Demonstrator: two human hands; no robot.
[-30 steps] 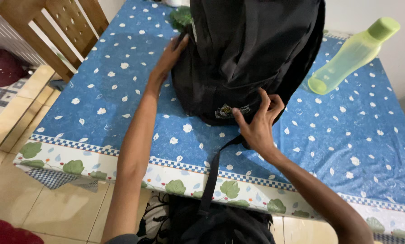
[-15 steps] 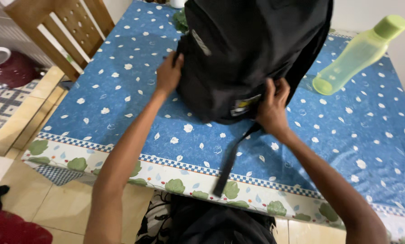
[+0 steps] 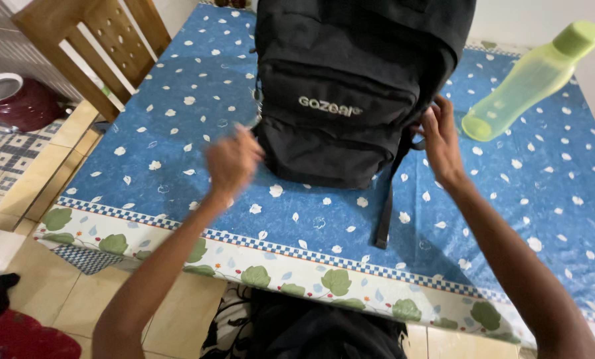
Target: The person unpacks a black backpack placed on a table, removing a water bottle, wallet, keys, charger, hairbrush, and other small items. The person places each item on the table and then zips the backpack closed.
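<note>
The black fabric backpack [image 3: 350, 93] stands upright on the blue flowered bench [image 3: 178, 133], its long axis running away from me. My right hand [image 3: 440, 136] grips its right edge by the strap; my blurred left hand [image 3: 232, 163], loosely curled and empty, hovers just off its left side.

Small white printed label [image 3: 330, 106] on black backpack [image 3: 350, 60] front pocket
</note>
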